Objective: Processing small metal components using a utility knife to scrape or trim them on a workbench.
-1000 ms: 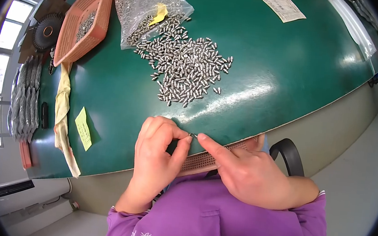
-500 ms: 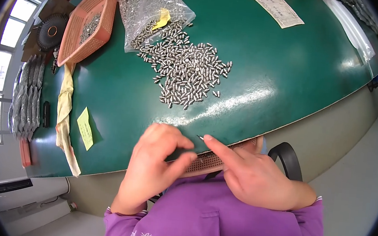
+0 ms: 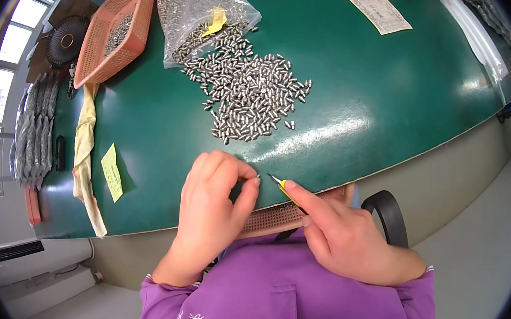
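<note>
Green table, windows at left; orange basket, clear bag, loose metal pins mid-table. Left hand curled, fingertips pinched by table edge, contents unclear; right hand grips yellow tweezers over brown perforated tray.

A clear plastic bag of small metal pieces lies at the upper centre-left of the frame, its mouth open toward the middle, with a yellow slip inside. A white printed paper label lies at the upper right of centre. A yellow sticky note lies at the left, below the middle. A long clear plastic sleeve runs along the upper right edge.
</note>
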`<control>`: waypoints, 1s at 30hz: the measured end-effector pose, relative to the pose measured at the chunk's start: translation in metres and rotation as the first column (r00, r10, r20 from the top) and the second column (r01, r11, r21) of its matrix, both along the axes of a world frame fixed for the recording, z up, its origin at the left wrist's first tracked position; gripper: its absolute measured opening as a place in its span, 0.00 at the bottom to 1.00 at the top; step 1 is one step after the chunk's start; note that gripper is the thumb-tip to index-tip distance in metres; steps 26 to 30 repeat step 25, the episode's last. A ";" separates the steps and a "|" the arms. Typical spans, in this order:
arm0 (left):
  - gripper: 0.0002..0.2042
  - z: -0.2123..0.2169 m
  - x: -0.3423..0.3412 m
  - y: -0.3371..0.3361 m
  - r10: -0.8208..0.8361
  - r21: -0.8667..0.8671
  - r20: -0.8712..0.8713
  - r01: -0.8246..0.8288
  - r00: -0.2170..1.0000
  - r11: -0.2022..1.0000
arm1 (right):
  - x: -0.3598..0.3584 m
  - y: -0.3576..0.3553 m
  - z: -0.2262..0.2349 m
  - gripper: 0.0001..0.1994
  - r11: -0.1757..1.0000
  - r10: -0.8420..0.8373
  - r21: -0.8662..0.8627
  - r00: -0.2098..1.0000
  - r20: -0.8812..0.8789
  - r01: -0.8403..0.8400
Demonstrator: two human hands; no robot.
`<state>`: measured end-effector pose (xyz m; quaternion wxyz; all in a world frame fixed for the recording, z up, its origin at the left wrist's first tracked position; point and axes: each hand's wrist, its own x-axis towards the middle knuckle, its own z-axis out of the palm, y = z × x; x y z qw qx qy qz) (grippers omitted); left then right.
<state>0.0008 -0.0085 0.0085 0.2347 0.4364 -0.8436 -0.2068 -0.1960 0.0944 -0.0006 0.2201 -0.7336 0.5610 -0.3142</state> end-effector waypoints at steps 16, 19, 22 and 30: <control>0.08 -0.008 0.003 0.004 -0.045 -0.030 -0.095 0.042 0.994 0.999 | 0.001 -0.006 0.002 0.32 0.999 0.036 -0.007 0.997 0.066 -0.035; 0.08 -0.007 0.003 0.004 -0.047 -0.031 -0.093 0.044 0.995 0.999 | 0.000 -0.007 0.009 0.29 0.997 0.076 0.028 0.995 -0.062 -0.075; 0.08 -0.006 0.003 0.004 -0.051 -0.028 -0.099 0.049 0.994 0.998 | 0.002 -0.006 0.013 0.29 0.993 0.069 0.102 0.995 -0.065 -0.063; 0.08 -0.005 0.004 0.003 -0.061 -0.032 -0.099 0.058 0.993 0.998 | -0.001 -0.006 0.011 0.29 0.989 0.082 0.131 0.994 -0.072 -0.072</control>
